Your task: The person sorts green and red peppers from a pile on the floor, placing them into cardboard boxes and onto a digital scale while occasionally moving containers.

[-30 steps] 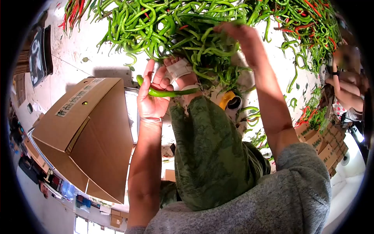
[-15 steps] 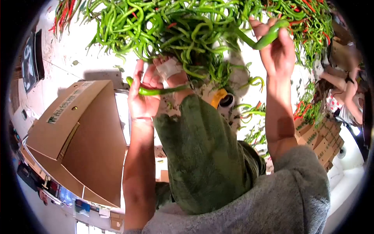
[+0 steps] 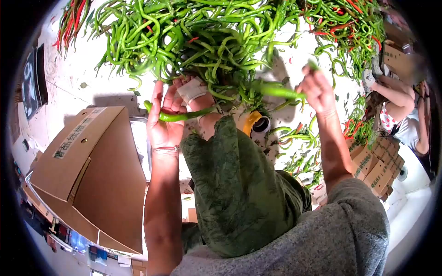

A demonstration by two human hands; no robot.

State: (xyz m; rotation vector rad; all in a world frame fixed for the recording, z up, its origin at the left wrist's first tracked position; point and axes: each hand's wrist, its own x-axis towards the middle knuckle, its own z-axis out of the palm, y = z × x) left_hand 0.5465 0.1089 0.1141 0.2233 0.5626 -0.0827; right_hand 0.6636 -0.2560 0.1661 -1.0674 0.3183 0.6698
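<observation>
left hand (image 3: 166, 120), by the near edge of the heap (image 3: 159, 34): fingers spread, best kept level under its green pepper (image 3: 174, 117); right hand (image 3: 317, 91): fingers curled round a blurred pepper (image 3: 280, 92).

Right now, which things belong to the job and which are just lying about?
Likely the job:
curved green pepper in the left hand
blurred green pepper in the right hand
green pepper pile
perhaps the open cardboard box

Likely just lying about:
yellow roll
stacked cartons
</observation>
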